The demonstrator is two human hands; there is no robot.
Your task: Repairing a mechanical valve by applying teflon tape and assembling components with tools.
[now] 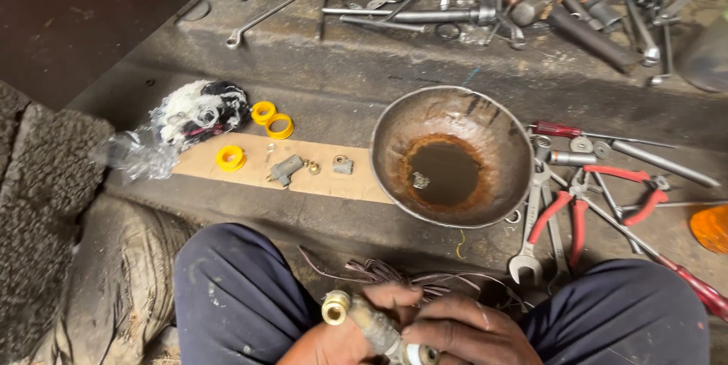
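Both my hands are low in the view, between my knees in dark blue trousers. My left hand (334, 342) grips a grimy brass valve body (371, 325) from below; its brass threaded end (335, 307) points up and left. My right hand (462, 328) closes over the valve's other end, fingers wrapped near a white-taped fitting (415, 353). Thin dark strands (379, 270) lie on the floor just beyond my hands.
A rusty metal bowl (394, 130) holds dark liquid. A cardboard strip (243, 175) carries yellow tape rolls (230, 157) and small brass fittings (287, 168). Red-handled pliers (576, 209), spanners (531, 228) and screwdrivers lie at right. Several tools crowd the far ledge (485, 12). A plastic bag of black-and-white threads (199, 111) sits at left.
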